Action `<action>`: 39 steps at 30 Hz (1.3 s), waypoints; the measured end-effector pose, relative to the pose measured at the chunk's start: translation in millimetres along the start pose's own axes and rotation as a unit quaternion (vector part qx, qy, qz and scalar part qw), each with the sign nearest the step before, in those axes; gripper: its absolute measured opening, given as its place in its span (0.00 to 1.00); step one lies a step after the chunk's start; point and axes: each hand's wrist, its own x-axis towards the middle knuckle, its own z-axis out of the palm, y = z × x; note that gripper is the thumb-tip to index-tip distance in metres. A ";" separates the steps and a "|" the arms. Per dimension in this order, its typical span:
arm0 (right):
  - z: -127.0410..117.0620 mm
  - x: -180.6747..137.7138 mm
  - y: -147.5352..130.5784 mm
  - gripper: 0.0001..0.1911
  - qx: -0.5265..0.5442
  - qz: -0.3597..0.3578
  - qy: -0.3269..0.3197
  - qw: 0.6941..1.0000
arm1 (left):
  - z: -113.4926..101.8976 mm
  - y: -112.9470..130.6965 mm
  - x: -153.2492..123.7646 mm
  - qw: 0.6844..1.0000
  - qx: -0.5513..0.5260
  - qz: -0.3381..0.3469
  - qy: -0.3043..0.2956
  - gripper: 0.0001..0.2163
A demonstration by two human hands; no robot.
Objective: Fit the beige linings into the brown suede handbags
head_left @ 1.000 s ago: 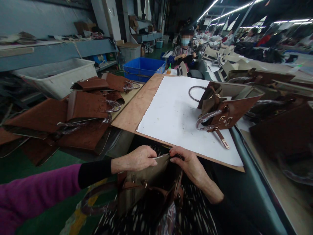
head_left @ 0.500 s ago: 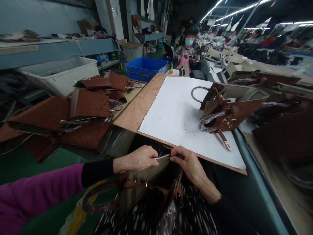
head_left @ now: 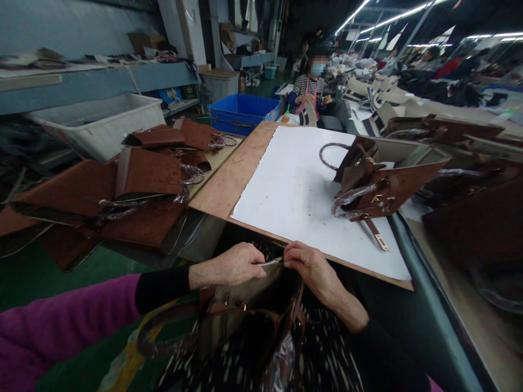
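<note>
A brown handbag [head_left: 245, 310] with a tan lining rests on my lap below the table edge. My left hand [head_left: 232, 265] is closed on the bag's upper rim at the left. My right hand [head_left: 312, 268] pinches the same rim at the right, fingertips close to the left hand's. A plastic-wrapped handle [head_left: 163, 337] hangs off the bag's left side. On the white sheet [head_left: 294, 190] of the work board stands another brown handbag [head_left: 379, 182], tipped over, with its strap pointing toward me.
A pile of brown bags [head_left: 139, 185] lies on the left. Behind it stand a white bin [head_left: 98, 125] and a blue crate [head_left: 241, 111]. More bags [head_left: 469, 218] crowd the right side. A person in a striped top [head_left: 308, 90] sits at the table's far end.
My hands have stayed on the bag's rim, with only a slight shift of the fingers. The view has drifted a little.
</note>
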 end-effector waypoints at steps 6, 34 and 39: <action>-10.2 7.0 -3.0 0.06 -0.061 0.027 -0.069 0.995 | -0.5 4.6 -0.5 1.000 0.010 0.008 0.007 0.08; 4.9 16.0 -6.4 0.03 -0.057 0.059 0.014 0.997 | -14.2 3.6 -0.1 0.997 0.072 -0.008 -0.025 0.08; 7.2 18.6 -7.6 0.05 0.005 0.066 0.015 0.998 | -13.1 9.1 21.7 0.989 0.144 0.012 -0.031 0.16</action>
